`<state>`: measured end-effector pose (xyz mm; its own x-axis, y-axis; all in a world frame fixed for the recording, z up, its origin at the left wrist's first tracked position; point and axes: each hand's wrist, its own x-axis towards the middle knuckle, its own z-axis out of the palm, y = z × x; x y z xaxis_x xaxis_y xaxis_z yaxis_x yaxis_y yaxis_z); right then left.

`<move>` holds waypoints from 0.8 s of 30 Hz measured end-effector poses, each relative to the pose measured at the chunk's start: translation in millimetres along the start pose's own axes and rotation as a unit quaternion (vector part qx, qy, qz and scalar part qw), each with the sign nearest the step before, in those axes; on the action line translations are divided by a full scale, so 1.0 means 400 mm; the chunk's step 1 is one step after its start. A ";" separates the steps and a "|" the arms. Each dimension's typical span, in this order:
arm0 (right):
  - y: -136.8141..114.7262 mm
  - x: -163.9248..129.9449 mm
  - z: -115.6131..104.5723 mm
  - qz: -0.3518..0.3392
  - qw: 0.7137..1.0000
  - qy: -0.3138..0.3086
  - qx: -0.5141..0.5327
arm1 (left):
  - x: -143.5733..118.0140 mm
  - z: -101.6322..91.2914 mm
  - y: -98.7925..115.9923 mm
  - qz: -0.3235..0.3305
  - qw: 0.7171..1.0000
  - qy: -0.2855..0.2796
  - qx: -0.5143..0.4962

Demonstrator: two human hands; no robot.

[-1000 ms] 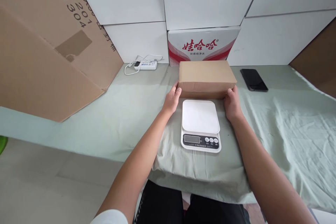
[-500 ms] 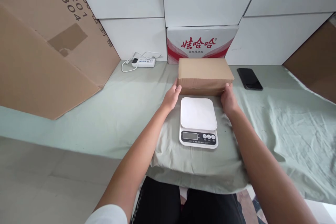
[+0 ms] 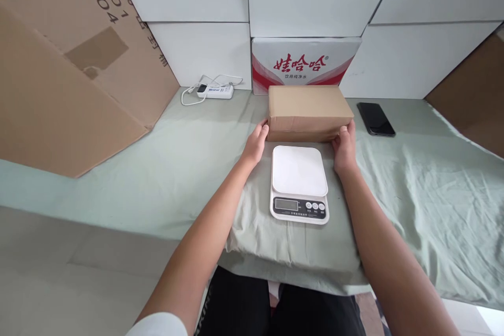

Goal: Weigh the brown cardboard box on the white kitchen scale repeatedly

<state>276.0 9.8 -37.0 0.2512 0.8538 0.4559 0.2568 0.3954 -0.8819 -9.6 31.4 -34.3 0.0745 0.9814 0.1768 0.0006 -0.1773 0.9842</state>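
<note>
Left hand (image 3: pixel 255 144): pressed flat against the left end of the cardboard box (image 3: pixel 309 113).
Right hand (image 3: pixel 345 147): pressed against the right end, so the box is clamped between both palms.
Box: resting on the green cloth (image 3: pixel 413 184).
Scale (image 3: pixel 299 184): set just nearer than the grip, unloaded.
Phone (image 3: pixel 376 119): laid right of the grip.

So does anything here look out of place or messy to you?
Mostly tidy. The green cloth is wrinkled on the right and bunched under the white scale, so the scale sits on soft folds. A big flattened cardboard sheet leans askew at the left. The left hand and right hand grip the brown box, which looks undamaged.
</note>
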 end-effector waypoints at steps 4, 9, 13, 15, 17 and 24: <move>-0.001 -0.002 0.001 0.026 0.999 0.008 0.019 | -0.002 -0.005 -0.004 0.007 1.000 -0.015 -0.017; -0.049 -0.011 0.006 -0.035 0.999 0.008 0.019 | -0.012 -0.010 0.021 0.037 0.999 -0.017 -0.019; -0.126 -0.041 -0.003 -0.055 0.998 0.032 -0.002 | -0.047 -0.022 0.072 0.077 0.997 -0.009 -0.004; -0.168 -0.073 -0.020 -0.061 0.997 0.042 -0.002 | -0.095 -0.032 0.104 0.101 0.995 -0.009 -0.006; -0.203 -0.119 -0.042 -0.071 0.996 0.055 -0.001 | -0.164 -0.044 0.126 0.117 0.993 -0.014 -0.020; -0.241 -0.284 -0.096 -0.064 0.994 0.077 0.038 | -0.347 -0.072 0.112 0.117 0.990 -0.052 -0.057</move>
<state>258.5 -138.4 0.8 0.3616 0.7350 0.5736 0.2264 0.5276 -0.8187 -48.6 -110.7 -14.2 0.1621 0.9006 0.4032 -0.1411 -0.3833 0.9128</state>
